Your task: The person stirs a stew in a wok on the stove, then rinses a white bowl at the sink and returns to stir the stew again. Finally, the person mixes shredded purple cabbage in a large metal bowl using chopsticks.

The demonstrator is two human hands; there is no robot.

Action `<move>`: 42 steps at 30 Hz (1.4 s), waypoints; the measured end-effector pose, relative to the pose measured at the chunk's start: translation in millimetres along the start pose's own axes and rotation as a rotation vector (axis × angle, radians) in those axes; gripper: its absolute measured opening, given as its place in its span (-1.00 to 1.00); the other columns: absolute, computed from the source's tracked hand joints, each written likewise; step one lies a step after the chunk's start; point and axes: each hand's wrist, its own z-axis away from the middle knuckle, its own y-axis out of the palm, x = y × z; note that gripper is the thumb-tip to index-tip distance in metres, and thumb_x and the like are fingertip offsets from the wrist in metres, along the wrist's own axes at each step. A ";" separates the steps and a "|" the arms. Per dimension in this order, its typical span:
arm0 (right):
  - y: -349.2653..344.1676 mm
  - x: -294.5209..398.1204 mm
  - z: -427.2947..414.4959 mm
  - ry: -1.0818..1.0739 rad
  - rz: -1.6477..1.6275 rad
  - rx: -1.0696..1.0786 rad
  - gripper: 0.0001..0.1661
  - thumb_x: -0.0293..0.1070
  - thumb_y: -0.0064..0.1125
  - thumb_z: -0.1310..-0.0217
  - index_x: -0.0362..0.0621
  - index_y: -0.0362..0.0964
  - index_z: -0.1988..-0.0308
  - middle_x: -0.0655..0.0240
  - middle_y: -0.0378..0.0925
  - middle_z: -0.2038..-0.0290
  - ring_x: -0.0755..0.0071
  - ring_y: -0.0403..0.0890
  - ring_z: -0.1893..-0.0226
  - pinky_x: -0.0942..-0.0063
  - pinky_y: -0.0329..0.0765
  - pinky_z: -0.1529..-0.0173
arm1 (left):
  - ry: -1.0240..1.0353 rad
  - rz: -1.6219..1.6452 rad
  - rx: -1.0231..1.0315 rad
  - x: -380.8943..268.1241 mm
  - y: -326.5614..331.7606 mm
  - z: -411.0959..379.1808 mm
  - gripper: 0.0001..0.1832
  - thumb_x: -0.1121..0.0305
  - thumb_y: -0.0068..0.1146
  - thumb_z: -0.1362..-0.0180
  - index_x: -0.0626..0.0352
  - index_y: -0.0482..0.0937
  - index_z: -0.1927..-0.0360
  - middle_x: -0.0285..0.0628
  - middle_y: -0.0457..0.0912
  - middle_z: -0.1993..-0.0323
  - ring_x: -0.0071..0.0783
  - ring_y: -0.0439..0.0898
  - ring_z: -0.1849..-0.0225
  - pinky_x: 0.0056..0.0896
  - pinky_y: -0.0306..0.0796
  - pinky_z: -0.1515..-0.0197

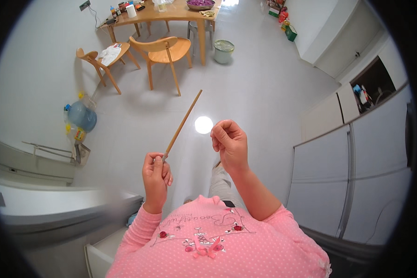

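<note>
My left hand (155, 177) grips the lower end of a slender wooden chopstick (183, 122), which slants up and to the right, away from me. Its lower tip is hidden in the fingers, and I cannot tell whether a second one lies against it. To the right, my right hand (230, 144) is raised in the air, apart from the chopstick. Its fingers are curled in with the thumb against the index finger, and nothing shows between them.
Ahead stand wooden chairs (162, 52) and a wooden table (177, 13) bearing a metal bowl (200, 4) of purple food. Beside the table sits a lidded bucket (224, 52). A blue water jug (82, 116) lies at left; a grey refrigerator (321, 180) stands at right.
</note>
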 end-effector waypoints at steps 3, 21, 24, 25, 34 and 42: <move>-41.4 7.4 -89.6 0.002 0.040 0.037 -0.88 -0.47 0.03 -0.36 -0.25 0.49 0.19 0.38 0.51 0.40 0.62 0.45 0.52 0.64 0.36 0.50 | -0.007 0.005 -0.033 13.1 51.1 -80.0 -0.85 0.32 -0.21 -0.45 0.09 0.39 0.19 -0.45 0.20 0.64 -0.74 0.10 0.73 -0.68 0.10 0.69; -244.9 25.7 -524.7 -0.504 1.201 0.145 -0.87 -0.42 0.27 -0.03 -0.06 0.53 0.32 0.33 0.41 0.38 0.29 0.55 0.47 0.36 0.50 0.46 | -0.286 -0.047 0.325 70.9 342.1 -517.5 -0.87 0.36 -0.11 -0.39 0.16 0.33 0.09 -0.22 0.53 0.49 -0.60 0.39 0.59 -0.58 0.33 0.50; -270.9 27.8 -619.3 -0.437 1.234 0.113 -0.92 -0.37 0.24 -0.13 -0.10 0.52 0.40 0.30 0.40 0.38 0.24 0.54 0.47 0.33 0.47 0.45 | -0.292 -0.077 0.404 70.1 363.9 -612.9 -0.85 0.32 -0.10 -0.39 0.18 0.40 0.11 -0.25 0.52 0.50 -0.62 0.39 0.58 -0.59 0.34 0.49; -276.9 30.7 -654.5 -0.424 1.246 0.105 -0.89 -0.35 0.22 -0.17 -0.11 0.52 0.42 0.29 0.41 0.37 0.22 0.54 0.47 0.32 0.46 0.45 | -0.293 -0.116 0.408 70.9 369.0 -645.1 -0.83 0.31 -0.10 -0.39 0.19 0.42 0.12 -0.26 0.51 0.50 -0.63 0.39 0.58 -0.60 0.34 0.49; -321.5 29.6 -927.1 -0.405 0.986 -0.142 -0.78 -0.37 0.18 -0.26 -0.28 0.48 0.43 0.25 0.38 0.42 0.29 0.41 0.42 0.42 0.38 0.34 | -0.211 -0.062 0.310 31.8 417.3 -902.2 -0.84 0.33 -0.06 -0.36 0.21 0.46 0.19 -0.34 0.49 0.51 -0.66 0.39 0.55 -0.62 0.31 0.48; -322.8 -15.6 -1146.7 -0.422 0.977 -0.078 -0.79 -0.37 0.15 -0.27 -0.28 0.50 0.40 0.25 0.41 0.36 0.26 0.45 0.38 0.35 0.42 0.29 | -0.199 -0.037 -0.050 34.6 375.8 -1034.1 -0.85 0.35 -0.05 -0.35 0.21 0.48 0.16 -0.31 0.49 0.49 -0.68 0.39 0.57 -0.61 0.35 0.50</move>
